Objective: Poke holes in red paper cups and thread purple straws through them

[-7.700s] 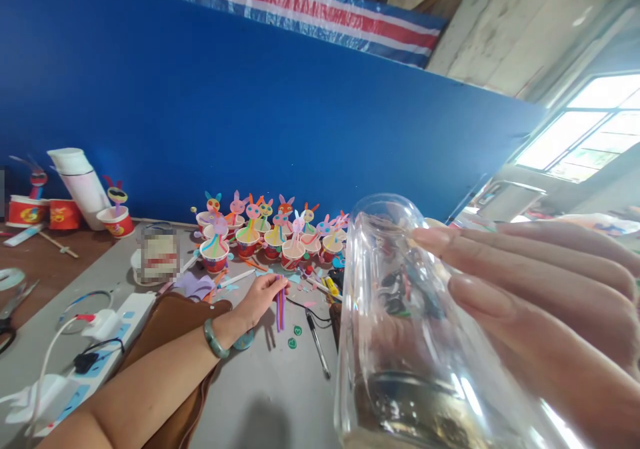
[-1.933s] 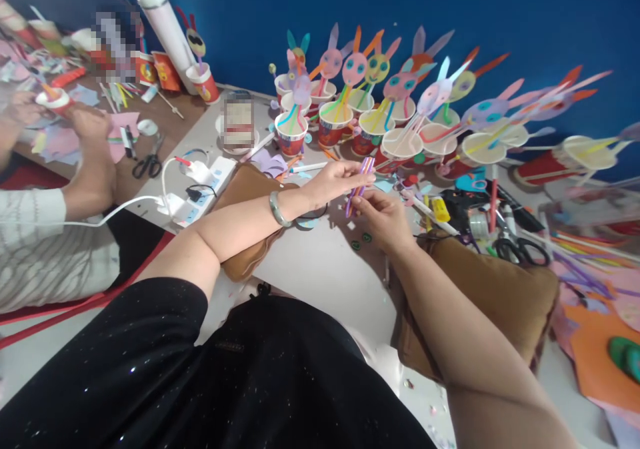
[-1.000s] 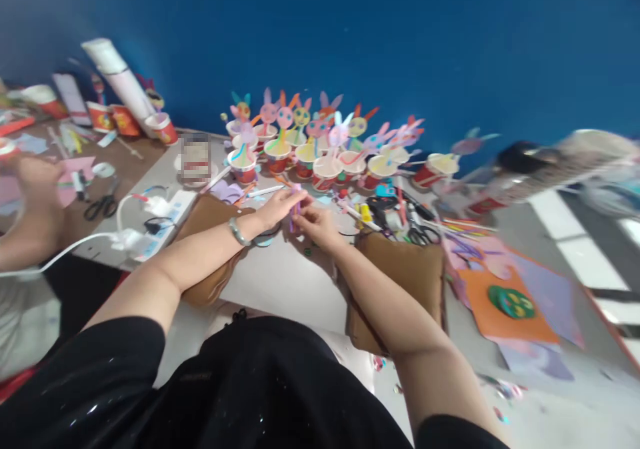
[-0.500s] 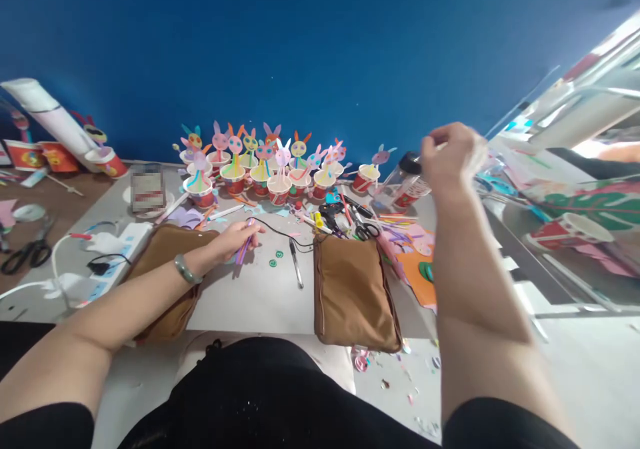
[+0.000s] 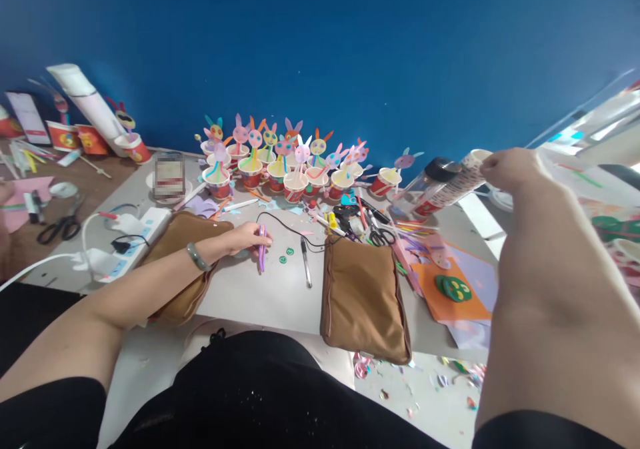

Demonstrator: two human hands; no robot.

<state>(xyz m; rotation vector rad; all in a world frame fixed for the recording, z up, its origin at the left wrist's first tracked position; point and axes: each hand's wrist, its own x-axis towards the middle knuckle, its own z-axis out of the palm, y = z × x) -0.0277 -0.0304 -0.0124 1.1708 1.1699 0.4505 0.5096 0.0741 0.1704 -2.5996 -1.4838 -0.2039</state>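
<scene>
From the head camera we have the whole counter (image 5: 245,302) in front of us. At about half past eight from the middle, our left hand (image 5: 247,237) has the purple strips (image 5: 262,255) pinched between thumb and fingers, their lower ends pointing down at six. Just right of them, two green discs (image 5: 287,255) lie flat, then a pen (image 5: 306,265) near half past six.

Over towards three o'clock, there's our right hand (image 5: 517,165)! Its fingers are curled at the upper rim of a leaning stack of paper cups (image 5: 456,183); blurred, so we can't tell whether they grip it. Right beside that stack stands a clear jar with a black lid (image 5: 442,169).

Up around eleven, a crowd of cups with rabbit figures (image 5: 295,182). Scissors (image 5: 379,234) sit near four, above a brown cushion (image 5: 367,299) at five, while a second cushion (image 5: 173,285) lies under our left forearm at eight.
</scene>
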